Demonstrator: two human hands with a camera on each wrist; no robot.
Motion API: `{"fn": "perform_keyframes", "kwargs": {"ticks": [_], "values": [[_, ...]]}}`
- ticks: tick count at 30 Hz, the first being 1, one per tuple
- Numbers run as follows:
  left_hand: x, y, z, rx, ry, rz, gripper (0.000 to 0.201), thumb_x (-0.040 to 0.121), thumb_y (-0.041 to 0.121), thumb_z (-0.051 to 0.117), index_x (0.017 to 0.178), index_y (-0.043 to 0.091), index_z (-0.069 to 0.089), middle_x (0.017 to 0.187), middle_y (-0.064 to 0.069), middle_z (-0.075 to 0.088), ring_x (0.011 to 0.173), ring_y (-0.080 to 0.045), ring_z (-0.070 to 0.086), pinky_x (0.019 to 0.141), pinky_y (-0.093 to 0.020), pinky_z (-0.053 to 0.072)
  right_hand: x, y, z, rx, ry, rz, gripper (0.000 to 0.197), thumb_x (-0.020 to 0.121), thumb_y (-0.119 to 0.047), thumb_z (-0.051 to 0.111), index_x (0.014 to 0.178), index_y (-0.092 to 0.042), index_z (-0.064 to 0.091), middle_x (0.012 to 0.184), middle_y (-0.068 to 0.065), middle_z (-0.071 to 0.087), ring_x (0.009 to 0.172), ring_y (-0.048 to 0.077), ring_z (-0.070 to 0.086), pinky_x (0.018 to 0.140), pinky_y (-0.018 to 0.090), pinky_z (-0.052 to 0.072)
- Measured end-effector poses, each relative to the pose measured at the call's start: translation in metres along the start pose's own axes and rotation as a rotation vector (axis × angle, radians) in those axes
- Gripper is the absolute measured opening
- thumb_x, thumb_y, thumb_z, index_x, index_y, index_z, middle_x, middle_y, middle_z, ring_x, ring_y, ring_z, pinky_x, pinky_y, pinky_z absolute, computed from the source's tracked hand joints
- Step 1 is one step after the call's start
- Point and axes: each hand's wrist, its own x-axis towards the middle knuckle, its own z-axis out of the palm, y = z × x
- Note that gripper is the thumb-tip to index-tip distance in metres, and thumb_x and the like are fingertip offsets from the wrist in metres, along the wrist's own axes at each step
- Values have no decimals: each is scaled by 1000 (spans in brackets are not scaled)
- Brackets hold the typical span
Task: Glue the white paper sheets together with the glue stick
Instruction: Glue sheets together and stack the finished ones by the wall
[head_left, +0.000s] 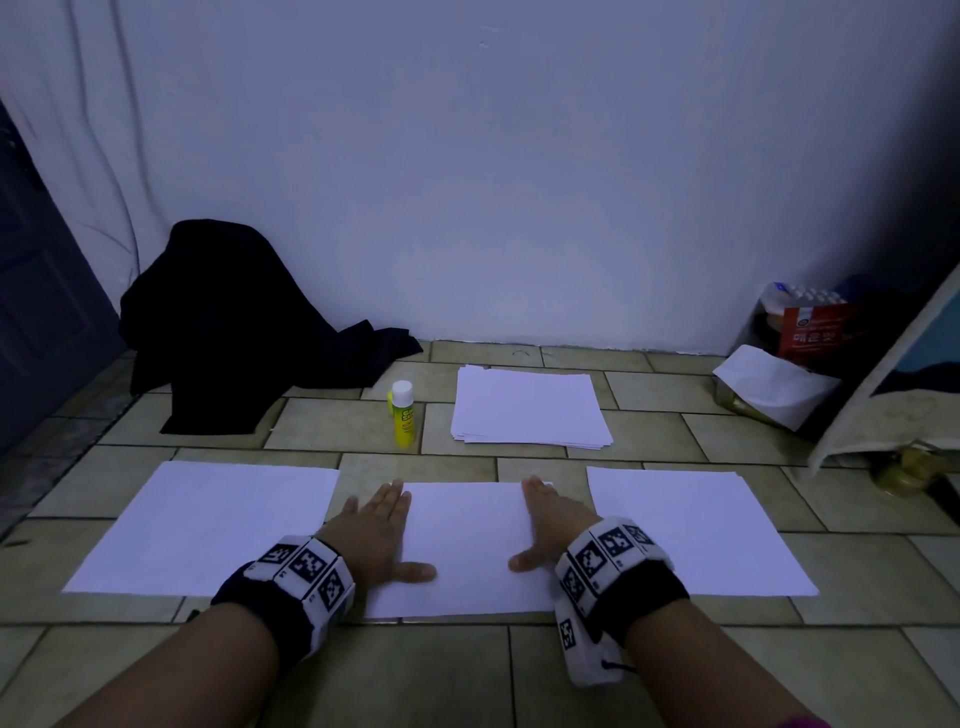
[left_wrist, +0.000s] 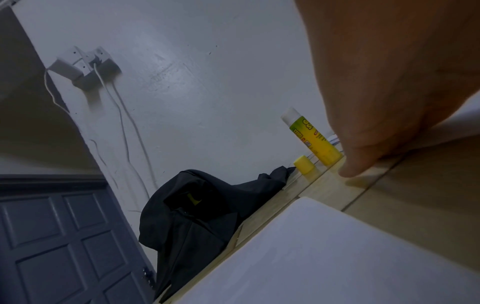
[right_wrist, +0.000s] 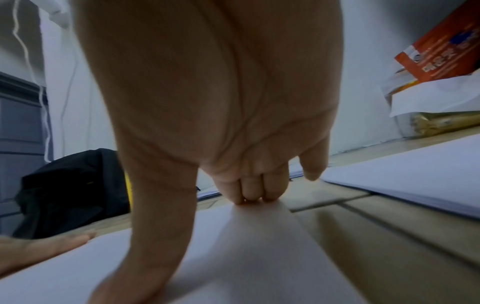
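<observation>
Three white sheets lie side by side on the tiled floor: a left sheet (head_left: 208, 525), a middle sheet (head_left: 467, 551) and a right sheet (head_left: 691, 530). My left hand (head_left: 382, 525) lies flat on the middle sheet's left edge, fingers straight. My right hand (head_left: 548, 519) presses flat on its right edge, fingertips (right_wrist: 249, 193) at the far corner. A yellow glue stick (head_left: 403, 415) stands upright behind the sheets, uncapped, its yellow cap (left_wrist: 303, 164) beside it. A stack of white paper (head_left: 527, 405) lies to its right.
A black garment (head_left: 234, 322) is heaped against the wall at back left, next to a grey door (head_left: 41, 312). Food packets and a white bag (head_left: 779, 384) sit at back right, beside a leaning board (head_left: 893, 374).
</observation>
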Motion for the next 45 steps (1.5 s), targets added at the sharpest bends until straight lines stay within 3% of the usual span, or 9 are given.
{"fn": "perform_keyframes", "kwargs": {"ticks": [6,8,10,14,20,25,38,42,45], "values": [[-3,25,-12,131,234,-147,95,88,73,32,150,2,20,159,-15,11,147,-29,9,117,-55,0,-10,-23,-2,-166,215,124,75,72,-50,76,125,-6,46,130,10,33,127,28,29,99,38,39],[-1,34,-10,89,280,-45,82,95,59,39,152,5,14,161,-12,5,148,-28,7,118,-50,6,-8,-30,-2,-160,191,136,54,81,-36,71,121,-8,51,130,10,35,126,29,30,98,37,39],[1,38,-8,39,300,74,59,99,42,43,144,7,31,154,-11,25,139,-28,29,112,-40,25,-7,-37,-3,-114,161,131,34,92,-20,54,123,-6,51,133,14,38,126,30,32,101,36,36],[-4,39,-17,148,366,108,31,98,27,45,125,12,50,128,-8,50,116,-26,49,93,-32,37,-2,-51,1,-102,182,93,32,96,-18,44,125,-5,49,133,14,43,125,29,35,104,34,30],[4,30,-13,21,308,97,71,83,52,65,133,7,41,140,-11,36,127,-26,38,103,-34,37,12,-75,18,32,181,41,57,89,-26,58,138,-13,33,149,6,23,136,29,21,104,42,35],[20,21,5,-8,128,59,121,81,68,56,149,-6,-12,156,-22,-21,146,-33,-19,120,-44,1,16,-84,16,-20,32,-143,78,93,-22,54,153,-17,5,160,-3,-3,147,25,-3,117,48,13],[20,17,7,-48,116,35,125,76,75,53,150,2,-16,158,-14,-21,148,-23,-15,120,-40,-2,12,-13,-7,51,-24,-29,78,95,-45,46,153,-22,-1,160,-7,-8,148,15,6,118,45,-2],[16,19,0,-12,112,23,123,76,74,54,151,3,-11,160,-13,-16,149,-23,-10,121,-42,0,7,-10,-9,-75,19,-53,102,82,-52,66,153,-14,3,161,-1,2,147,20,7,118,47,4],[10,18,-11,27,198,9,104,81,73,48,151,4,15,160,-11,10,148,-23,8,119,-45,11,6,-19,-7,-166,148,-28,93,71,-50,76,143,-12,30,148,10,26,138,27,21,112,49,24]]}}
